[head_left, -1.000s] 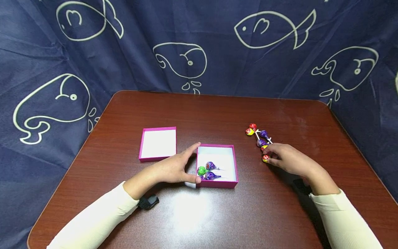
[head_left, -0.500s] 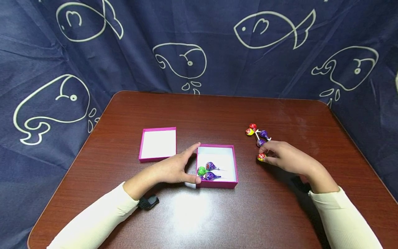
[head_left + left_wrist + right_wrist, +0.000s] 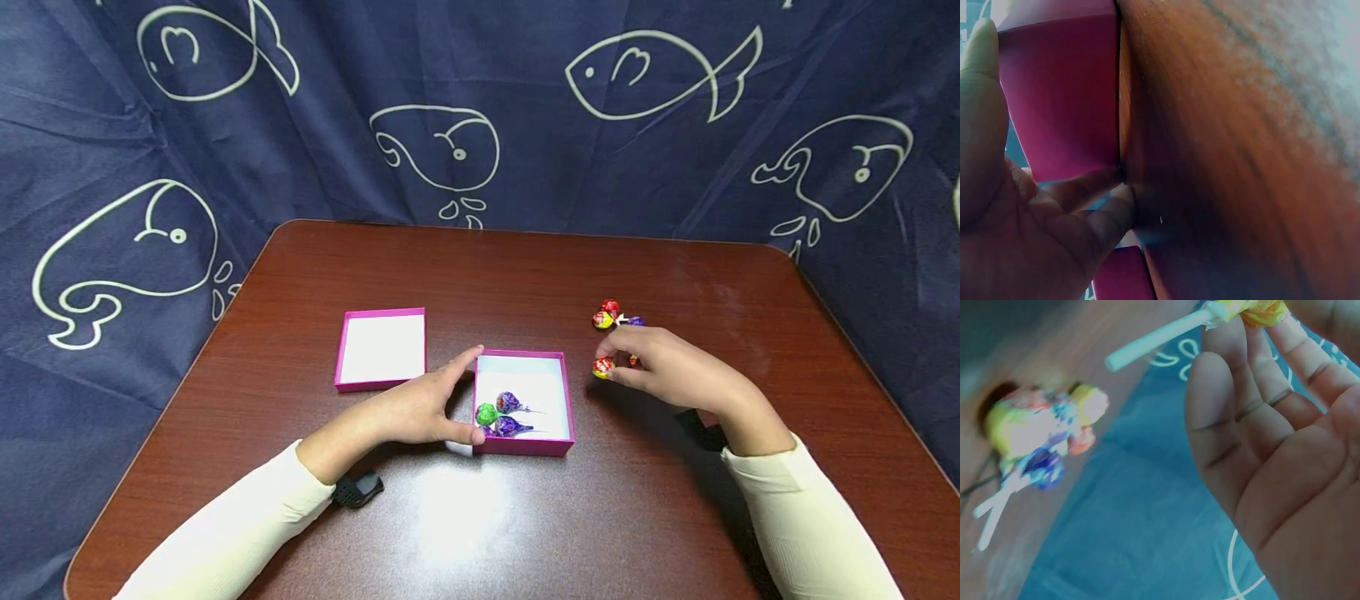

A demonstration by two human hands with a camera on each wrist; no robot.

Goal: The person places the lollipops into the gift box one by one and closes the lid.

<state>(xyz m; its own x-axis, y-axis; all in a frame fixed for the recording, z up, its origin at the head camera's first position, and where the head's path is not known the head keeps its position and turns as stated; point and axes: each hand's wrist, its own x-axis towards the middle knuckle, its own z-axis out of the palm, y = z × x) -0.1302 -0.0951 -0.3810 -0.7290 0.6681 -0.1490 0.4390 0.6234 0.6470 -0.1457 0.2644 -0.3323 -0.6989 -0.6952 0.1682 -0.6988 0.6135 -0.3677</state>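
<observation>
A pink lid [image 3: 382,346] lies inside-up on the bench [image 3: 525,275], left of the box [image 3: 525,447] and slightly beyond it, apparently set aside to give access. A person's left hand [image 3: 420,408] spans the box's left side, spread wide with thumb at the near corner and fingers at the far one, holding it, likely against sliding. Green and purple lollipops [image 3: 507,402] cluster in the box's near-left corner. Right of the box, the right hand [image 3: 675,362] narrows to pinch a red-and-yellow lollipop [image 3: 602,367] by its round head, seemingly the surest grip, leaving the stick [image 3: 1157,340] free. Whether a red-and-yellow patch [image 3: 633,360] behind the fingers is also held cannot be told. Beyond the box and to its right, loose lollipops [image 3: 603,320] lie bunched, partly hidden.
</observation>
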